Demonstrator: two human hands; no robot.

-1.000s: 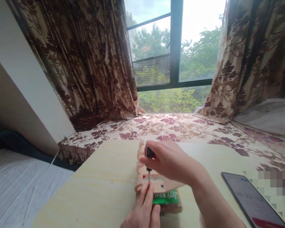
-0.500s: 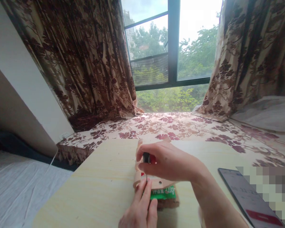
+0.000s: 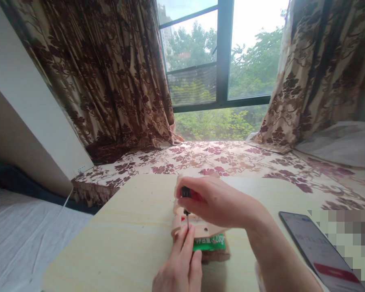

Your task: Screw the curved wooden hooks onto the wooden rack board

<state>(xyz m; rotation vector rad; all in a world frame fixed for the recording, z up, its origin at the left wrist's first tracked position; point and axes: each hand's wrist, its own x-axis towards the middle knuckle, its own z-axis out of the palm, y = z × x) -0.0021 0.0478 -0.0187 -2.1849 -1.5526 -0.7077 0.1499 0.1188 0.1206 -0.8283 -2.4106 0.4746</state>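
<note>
1. right hand (image 3: 215, 200): grip closed around screwdriver (image 3: 185, 192), shaft pointing down
2. left hand (image 3: 179, 259): fingertips at beige part (image 3: 200, 230), by screwdriver tip; can't tell if its grip pinches anything
3. beige part: across green packet (image 3: 211, 242), mid tabletop (image 3: 115, 235), under right hand
4. phone (image 3: 319, 247): flat, right of right forearm

Two hands show, one left hand (image 3: 178, 267) and one right hand (image 3: 222, 202), with one screwdriver (image 3: 186, 192), one green packet (image 3: 211, 242) and probably one peach-coloured piece (image 3: 213, 231) (fingers cover much of it, so the count is unsure). There is one table (image 3: 124, 227), one phone (image 3: 319, 251) at near right, and at the far side one window (image 3: 223, 52) and two curtains, one left (image 3: 109, 73), one right (image 3: 304, 81).
</note>
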